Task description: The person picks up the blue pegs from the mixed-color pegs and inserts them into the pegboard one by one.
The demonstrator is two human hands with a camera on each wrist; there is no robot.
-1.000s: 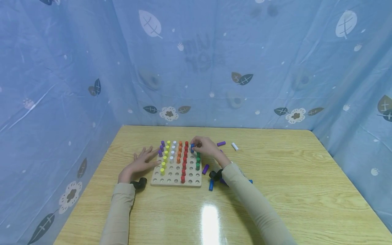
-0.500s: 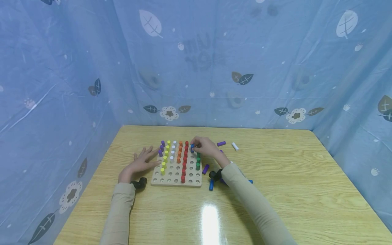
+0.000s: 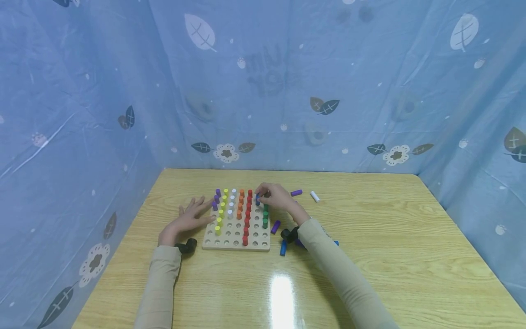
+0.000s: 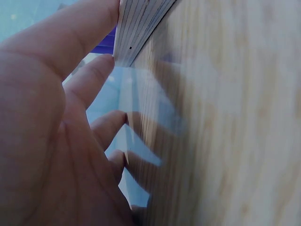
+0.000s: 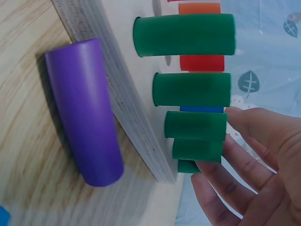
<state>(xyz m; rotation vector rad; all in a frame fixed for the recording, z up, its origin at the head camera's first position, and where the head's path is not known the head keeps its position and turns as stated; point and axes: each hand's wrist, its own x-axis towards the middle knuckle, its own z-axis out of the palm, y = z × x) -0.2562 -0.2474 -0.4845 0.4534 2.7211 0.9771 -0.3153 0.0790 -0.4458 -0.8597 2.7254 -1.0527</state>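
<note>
A wooden pegboard (image 3: 236, 247) stands on the table, with purple, yellow, white, orange, red and green pegs upright in its holes. My right hand (image 3: 277, 197) pinches a blue peg (image 3: 257, 201) at the far right part of the board. In the right wrist view, green pegs (image 5: 186, 35) stand in front of that blue peg and hide most of it; whether it is fully seated cannot be told. My left hand (image 3: 190, 219) lies with spread fingers at the board's left side. In the left wrist view its fingertips touch the board's edge (image 4: 134, 30).
Loose pegs lie right of the board: a purple peg (image 3: 276, 227), a blue peg (image 3: 283, 247), another purple peg (image 3: 296, 193) and a white peg (image 3: 314, 196). More are partly hidden under my right forearm. A blue curtain (image 3: 287, 91) hangs behind and beside the table (image 3: 411, 237).
</note>
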